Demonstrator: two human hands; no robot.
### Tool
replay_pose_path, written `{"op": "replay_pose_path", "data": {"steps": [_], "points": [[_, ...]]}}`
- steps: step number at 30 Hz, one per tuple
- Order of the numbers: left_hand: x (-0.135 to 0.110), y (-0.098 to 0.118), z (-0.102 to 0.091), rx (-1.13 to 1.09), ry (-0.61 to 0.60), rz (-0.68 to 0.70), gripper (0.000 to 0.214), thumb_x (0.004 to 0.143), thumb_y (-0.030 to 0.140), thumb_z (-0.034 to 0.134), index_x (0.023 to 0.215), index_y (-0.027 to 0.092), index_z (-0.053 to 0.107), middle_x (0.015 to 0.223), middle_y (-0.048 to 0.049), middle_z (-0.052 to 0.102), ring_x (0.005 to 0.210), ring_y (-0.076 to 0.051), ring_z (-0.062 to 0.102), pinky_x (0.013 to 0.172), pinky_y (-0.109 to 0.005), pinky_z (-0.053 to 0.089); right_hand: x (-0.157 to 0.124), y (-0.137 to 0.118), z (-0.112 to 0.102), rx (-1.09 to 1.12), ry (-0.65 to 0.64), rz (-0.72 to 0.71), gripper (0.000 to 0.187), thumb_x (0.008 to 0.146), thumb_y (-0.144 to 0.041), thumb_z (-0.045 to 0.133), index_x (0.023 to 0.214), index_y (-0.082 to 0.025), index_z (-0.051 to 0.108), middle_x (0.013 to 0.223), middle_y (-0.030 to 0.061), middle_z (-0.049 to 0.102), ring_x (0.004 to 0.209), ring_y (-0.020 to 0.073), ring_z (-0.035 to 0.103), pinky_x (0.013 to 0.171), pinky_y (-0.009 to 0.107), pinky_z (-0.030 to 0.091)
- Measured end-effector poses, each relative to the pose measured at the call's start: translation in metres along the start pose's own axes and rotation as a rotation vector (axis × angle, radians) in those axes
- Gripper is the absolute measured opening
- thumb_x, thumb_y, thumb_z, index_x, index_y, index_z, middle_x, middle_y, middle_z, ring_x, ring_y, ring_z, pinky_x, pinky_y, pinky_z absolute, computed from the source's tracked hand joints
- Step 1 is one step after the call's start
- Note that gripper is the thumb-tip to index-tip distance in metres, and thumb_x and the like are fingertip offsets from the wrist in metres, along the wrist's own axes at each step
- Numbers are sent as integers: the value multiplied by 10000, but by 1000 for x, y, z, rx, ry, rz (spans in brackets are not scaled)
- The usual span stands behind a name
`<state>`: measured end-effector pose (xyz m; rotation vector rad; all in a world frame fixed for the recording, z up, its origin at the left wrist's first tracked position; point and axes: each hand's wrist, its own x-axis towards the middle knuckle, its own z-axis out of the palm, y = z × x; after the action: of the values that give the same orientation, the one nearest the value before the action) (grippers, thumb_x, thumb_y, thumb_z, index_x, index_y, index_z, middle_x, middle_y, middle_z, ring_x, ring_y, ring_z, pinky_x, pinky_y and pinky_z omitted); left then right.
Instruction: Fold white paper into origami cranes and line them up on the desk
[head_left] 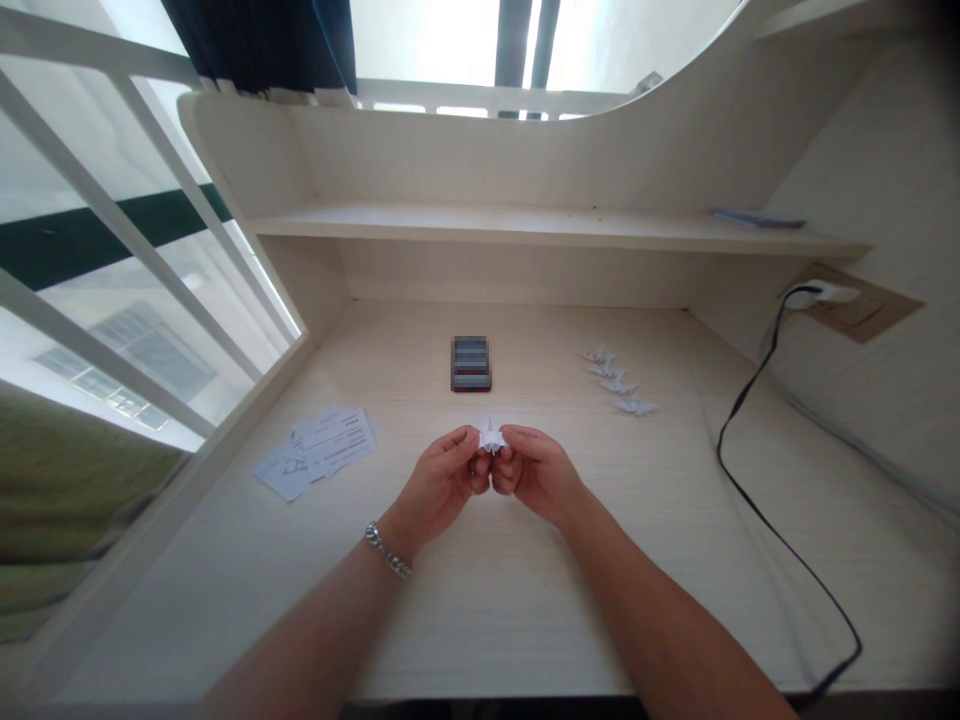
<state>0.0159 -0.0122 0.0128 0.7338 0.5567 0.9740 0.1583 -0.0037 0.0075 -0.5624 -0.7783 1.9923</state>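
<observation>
- A small white folded-paper figure (491,439) with a thin upright point and creased, angular edges is held in the air between both hands, above the middle of the table.
- The left hand (448,468) pinches the figure's left side between thumb and curled fingers; a shiny silver chain-link bracelet (388,551) circles its wrist.
- The right hand (541,468) pinches the right side in the same way, its fingers close to those of the left hand.
- The pale wood-grain table (480,620) has a smooth, faintly streaked surface.
- Four white spiky folded-paper figures (619,386) lie in a slanting row on the table, far and to the right of the hands.
- At least two white paper sheets with printed lines (334,441), flat and overlapping, lie to the left.
- One dark rectangular object with a reddish near edge (471,364) lies just beyond the hands; its top is blurred.
- One thin black cable (757,505) runs from a white plug (821,291) in the wall down the right side of the table.
- A pale wooden shelf (480,222) spans the far side, bearing one thin bluish flat item (759,217) at right.
- White slanting bars (142,245) and olive-green cloth (71,480) stand at left.
</observation>
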Motion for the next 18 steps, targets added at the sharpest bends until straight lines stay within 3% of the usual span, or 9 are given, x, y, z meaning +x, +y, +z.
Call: {"op": "replay_pose_path", "data": {"steps": [11, 18], "points": [[0, 1, 0, 23, -6, 1, 238, 818, 329, 507, 684, 132, 500, 670, -21, 534, 590, -95, 516, 519, -217, 371, 2, 2, -1, 66, 17, 0, 241, 762, -305, 578, 604, -123, 571, 501, 5, 551, 426, 92, 478, 427, 211, 356], [0, 0, 1, -13, -20, 16, 202, 825, 296, 506, 698, 141, 484, 617, 10, 481, 551, -76, 477, 526, -214, 367, 2, 4, -3, 49, 18, -97, 331, 764, -332, 563, 492, -157, 497, 441, -13, 497, 394, 102, 444, 407, 237, 329]]}}
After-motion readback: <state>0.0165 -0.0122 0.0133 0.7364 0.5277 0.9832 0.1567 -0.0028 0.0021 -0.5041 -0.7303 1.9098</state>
